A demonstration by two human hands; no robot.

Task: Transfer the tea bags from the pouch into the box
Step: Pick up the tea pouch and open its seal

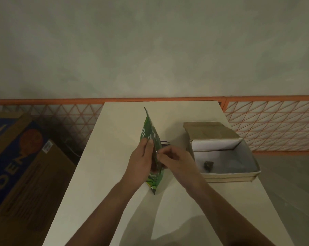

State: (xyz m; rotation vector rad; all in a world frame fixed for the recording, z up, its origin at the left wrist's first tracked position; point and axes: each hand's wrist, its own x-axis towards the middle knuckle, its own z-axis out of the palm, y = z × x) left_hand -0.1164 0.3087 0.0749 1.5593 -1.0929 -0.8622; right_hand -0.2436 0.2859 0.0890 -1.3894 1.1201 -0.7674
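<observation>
Both hands work at the mouth of the pouch, with the box waiting open beside it.

We steady the green printed foil pouch on edge on the pale table with our left hand curled round its side, so our right hand can pinch at its opening; the open cardboard box sits just right, within reach, one dark tea bag inside.

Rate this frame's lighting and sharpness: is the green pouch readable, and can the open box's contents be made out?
Head view: dim, greenish light; both forearms cast soft shadows on the table. Wide-angle bending curves the orange rail. The green pouch is edge-on, its print only partly legible. One small dark item lies in the box, too blurred to identify.
</observation>
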